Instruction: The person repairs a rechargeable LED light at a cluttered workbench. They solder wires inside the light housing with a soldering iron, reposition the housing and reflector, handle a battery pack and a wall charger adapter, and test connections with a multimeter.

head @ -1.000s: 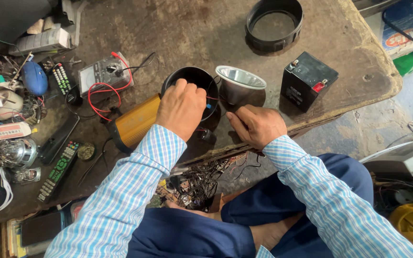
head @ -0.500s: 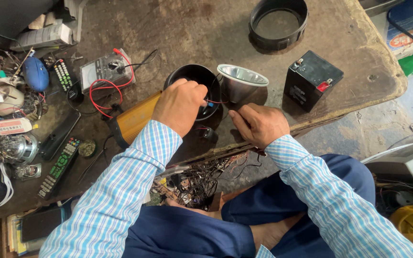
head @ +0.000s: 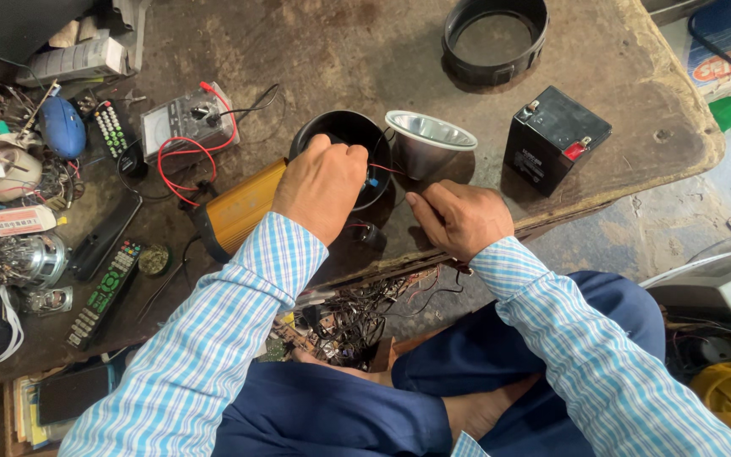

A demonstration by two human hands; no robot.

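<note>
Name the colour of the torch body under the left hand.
Orange-yellow torch body, with a black head; head view shows it.
</note>
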